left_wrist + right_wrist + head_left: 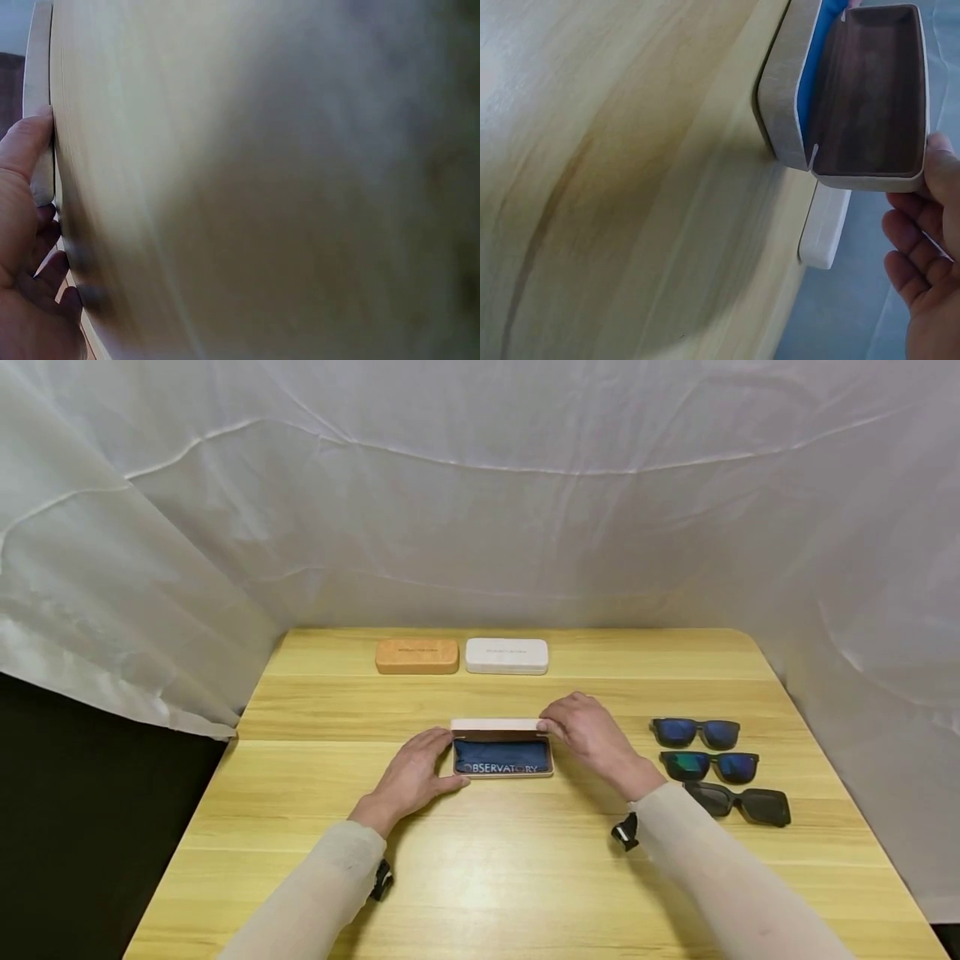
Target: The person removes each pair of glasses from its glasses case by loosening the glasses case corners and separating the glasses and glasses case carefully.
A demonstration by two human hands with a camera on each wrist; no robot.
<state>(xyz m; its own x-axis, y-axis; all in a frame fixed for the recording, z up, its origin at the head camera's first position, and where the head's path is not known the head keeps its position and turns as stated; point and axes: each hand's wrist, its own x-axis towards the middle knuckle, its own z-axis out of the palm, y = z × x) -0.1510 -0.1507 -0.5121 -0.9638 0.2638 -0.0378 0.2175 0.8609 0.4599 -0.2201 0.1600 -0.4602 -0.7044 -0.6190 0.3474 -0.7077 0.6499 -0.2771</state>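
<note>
A pale glasses case [504, 776] stands with its lid [491, 724] raised in the middle of the table. Inside lies a dark blue cloth pouch [498, 753] lettered "OBSERVATORY". My left hand [411, 774] holds the case's left end, thumb at the front and fingers toward the back; in the left wrist view the thumb presses the case's side [39, 71]. At the lid's right end, my right hand [592, 735] pinches the edge. The right wrist view shows the lid's brown lining [874, 90] and the thumb on its rim.
An orange glasses case [417, 657] and a white glasses case [507, 657], both closed, sit side by side at the back. On the right lie blue-lensed sunglasses [696, 732], green-blue sunglasses [709, 766] and black sunglasses [738, 803]. White curtains [480, 527] hang around the wooden table [495, 877].
</note>
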